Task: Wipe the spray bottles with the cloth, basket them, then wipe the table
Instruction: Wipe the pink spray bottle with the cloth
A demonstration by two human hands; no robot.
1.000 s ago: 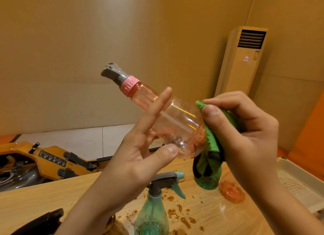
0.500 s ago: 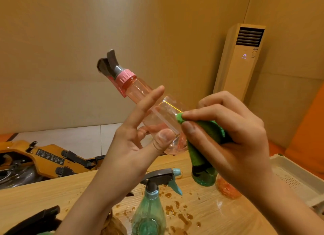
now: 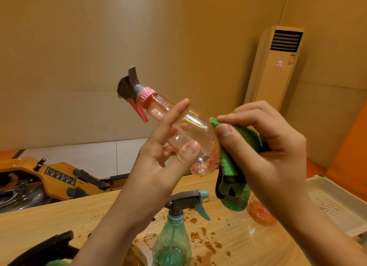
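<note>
Above the wet surface [image 3: 59,222], whose right end carries the white basket [image 3: 325,184], the left hand [image 3: 156,162] holds the tilted pink spray bottle [image 3: 198,130] in a thumb-and-finger grip while the right hand [image 3: 278,146] pinches the green cloth [image 3: 228,162] against it.

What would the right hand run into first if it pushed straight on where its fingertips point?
The pink spray bottle: the right hand points leftward, its green cloth already against the bottle's bottom end. Beyond that, probably the left hand.
</note>
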